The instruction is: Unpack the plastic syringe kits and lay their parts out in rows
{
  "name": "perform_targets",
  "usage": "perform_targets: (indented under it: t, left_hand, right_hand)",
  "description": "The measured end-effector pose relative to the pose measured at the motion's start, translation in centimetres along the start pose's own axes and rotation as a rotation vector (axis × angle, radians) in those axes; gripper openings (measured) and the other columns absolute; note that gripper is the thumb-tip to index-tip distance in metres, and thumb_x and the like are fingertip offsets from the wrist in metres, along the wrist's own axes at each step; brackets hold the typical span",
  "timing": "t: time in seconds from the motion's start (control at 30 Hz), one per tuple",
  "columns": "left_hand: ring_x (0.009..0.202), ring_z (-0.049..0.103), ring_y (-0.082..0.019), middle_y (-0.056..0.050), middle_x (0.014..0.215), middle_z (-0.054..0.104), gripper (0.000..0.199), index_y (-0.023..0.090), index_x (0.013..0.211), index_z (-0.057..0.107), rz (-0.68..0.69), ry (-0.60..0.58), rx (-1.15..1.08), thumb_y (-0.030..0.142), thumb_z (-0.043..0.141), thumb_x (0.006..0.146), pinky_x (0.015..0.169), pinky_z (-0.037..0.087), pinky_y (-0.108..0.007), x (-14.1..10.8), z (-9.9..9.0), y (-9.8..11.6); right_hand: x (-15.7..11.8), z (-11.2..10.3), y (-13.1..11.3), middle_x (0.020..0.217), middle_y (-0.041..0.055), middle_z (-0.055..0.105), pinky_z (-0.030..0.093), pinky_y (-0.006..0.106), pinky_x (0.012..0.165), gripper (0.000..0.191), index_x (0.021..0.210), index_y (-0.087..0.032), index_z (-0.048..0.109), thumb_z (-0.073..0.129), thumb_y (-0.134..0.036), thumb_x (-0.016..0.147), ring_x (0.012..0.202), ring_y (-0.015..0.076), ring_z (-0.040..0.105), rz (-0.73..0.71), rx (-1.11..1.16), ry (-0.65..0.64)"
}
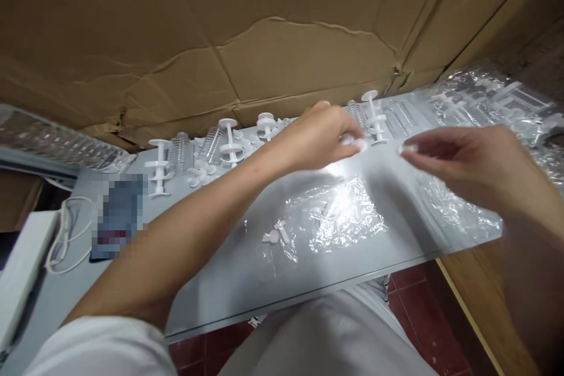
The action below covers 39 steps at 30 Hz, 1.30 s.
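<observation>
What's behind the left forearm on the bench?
Beyond the left forearm: white spool-like parts, clear coils and small white pieces, with cardboard behind them. The forearm covers a strip of bench; can't tell what lies there.

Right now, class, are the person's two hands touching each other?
No, a gap showing the grey tabletop separates the left hand from the right hand.

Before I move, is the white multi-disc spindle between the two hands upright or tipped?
Upright: the white spindle stands on its bottom disc on the table, with the other discs above it along the stem.
</observation>
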<state>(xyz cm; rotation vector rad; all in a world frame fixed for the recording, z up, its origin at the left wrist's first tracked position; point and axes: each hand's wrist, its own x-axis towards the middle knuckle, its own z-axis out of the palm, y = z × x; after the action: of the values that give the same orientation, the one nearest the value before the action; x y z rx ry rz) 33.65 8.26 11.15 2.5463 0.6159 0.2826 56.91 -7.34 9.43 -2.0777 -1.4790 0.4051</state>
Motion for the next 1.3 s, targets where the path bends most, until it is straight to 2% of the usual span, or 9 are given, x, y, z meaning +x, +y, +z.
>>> perform_targets:
  t: [0.1,0.2,0.3,0.43,0.53,0.63,0.87,1.0,1.3]
  left_hand:
    - [0.095,0.071,-0.024,-0.005,0.085,0.077,0.018,0.02,0.106,0.084,0.055,-0.015,0.064,0.027,0.074,0.093,0.088,0.052,-0.038,6.6,1.0,2.3]
    - [0.11,0.069,-0.029,-0.009,0.097,0.077,0.014,0.016,0.102,0.084,0.055,-0.092,0.154,0.021,0.076,0.091,0.087,0.053,-0.039,11.8,3.1,4.3]
    - [0.109,0.072,-0.03,-0.011,0.105,0.076,0.016,0.013,0.102,0.084,0.034,-0.166,0.252,0.016,0.079,0.087,0.086,0.055,-0.04,15.0,4.4,5.2]
    - [0.104,0.074,-0.025,-0.008,0.096,0.077,0.017,0.012,0.106,0.084,0.076,-0.061,0.27,0.019,0.074,0.094,0.091,0.055,-0.037,18.4,3.3,5.3]
    - [0.105,0.073,-0.024,-0.009,0.104,0.076,0.025,0.006,0.114,0.081,0.042,-0.029,0.313,0.017,0.075,0.092,0.09,0.054,-0.036,21.2,2.3,5.8]
    - [0.108,0.073,-0.026,-0.011,0.104,0.076,0.03,-0.002,0.111,0.079,0.019,-0.108,0.369,0.018,0.078,0.089,0.091,0.054,-0.036,23.6,2.8,6.5]
    - [0.099,0.073,-0.027,-0.011,0.1,0.08,0.025,0.01,0.097,0.084,-0.013,-0.288,0.53,0.019,0.094,0.075,0.091,0.057,-0.039,26.5,6.0,5.2]
    - [0.101,0.072,-0.024,-0.008,0.097,0.08,0.028,0.01,0.1,0.083,0.005,-0.329,0.566,0.029,0.091,0.08,0.094,0.054,-0.035,26.6,6.7,4.1]
    - [0.099,0.071,-0.032,-0.006,0.088,0.076,0.035,0.019,0.104,0.085,-0.067,-0.407,0.492,0.016,0.089,0.07,0.09,0.051,-0.041,26.5,5.0,4.4]
  right_hand:
    - [3.0,-3.4,2.4,0.084,0.0067,0.079,0.046,0.035,0.068,0.023,0.101,-0.021,0.084,0.078,-0.039,0.089,0.071,0.0152,0.066,0.102,-0.272,0.003]
    - [6.1,-4.6,4.1,0.093,0.0087,0.08,0.043,0.036,0.073,0.027,0.105,-0.013,0.082,0.072,-0.034,0.091,0.082,0.0152,0.068,0.2,-0.446,-0.069]
    - [8.9,-4.6,5.3,0.099,0.0129,0.08,0.042,0.038,0.076,0.043,0.108,-0.005,0.08,0.067,-0.041,0.089,0.095,0.0207,0.071,0.239,-0.49,-0.082]
    - [12.1,-4.2,6.3,0.099,0.0155,0.079,0.043,0.038,0.08,0.053,0.113,0.003,0.079,0.062,-0.04,0.088,0.104,0.0252,0.071,0.221,-0.448,-0.052]
    - [13.7,-3.4,7.0,0.089,0.0097,0.08,0.048,0.031,0.082,0.037,0.108,-0.003,0.083,0.067,-0.028,0.087,0.097,0.0229,0.074,0.179,-0.389,-0.148]
    - [14.5,-2.4,7.8,0.083,0.0055,0.08,0.055,0.031,0.081,0.025,0.105,-0.014,0.085,0.073,-0.021,0.084,0.088,0.0235,0.075,0.142,-0.311,-0.204]
    - [14.5,-1.7,9.8,0.092,0.008,0.08,0.056,0.037,0.086,0.025,0.109,-0.016,0.083,0.074,-0.019,0.085,0.091,0.0257,0.074,0.1,-0.315,-0.172]
    - [14.6,-1.4,10.3,0.099,0.0053,0.081,0.054,0.033,0.086,0.028,0.112,-0.019,0.083,0.077,-0.022,0.085,0.092,0.0225,0.073,0.067,-0.288,-0.196]
    - [14.6,-2.2,10.4,0.101,0.0043,0.082,0.054,0.033,0.082,0.037,0.122,-0.018,0.08,0.075,-0.022,0.086,0.083,0.0194,0.072,0.062,-0.209,-0.267]
